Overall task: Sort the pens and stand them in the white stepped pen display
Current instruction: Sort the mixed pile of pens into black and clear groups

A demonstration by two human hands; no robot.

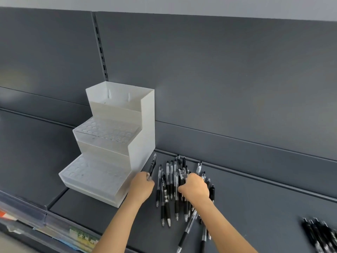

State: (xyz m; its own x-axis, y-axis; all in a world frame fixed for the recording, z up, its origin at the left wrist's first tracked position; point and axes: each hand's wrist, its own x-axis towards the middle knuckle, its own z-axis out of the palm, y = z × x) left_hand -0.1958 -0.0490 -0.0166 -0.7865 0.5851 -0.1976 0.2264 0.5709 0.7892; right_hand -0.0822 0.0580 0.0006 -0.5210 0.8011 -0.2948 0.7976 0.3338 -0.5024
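On the dark shelf (255, 207), just right of the white stepped pen display (144, 136), I see the left hand (143, 185) gripping one dark pen (152, 166), tilted up beside the display's side wall, while the right hand (195, 187) curls round several in the pile of pens (166, 196); the hands are apart, a blurred heap (321, 236) lies far right

we are holding both bare forearms out forward, side by side; our left hand (143, 185) is pinching a pen (152, 167), our right hand (195, 188) is curling knuckles-up around pens (182, 177).

Matt grey shelf (255, 207), translucent plastic display (109, 143)
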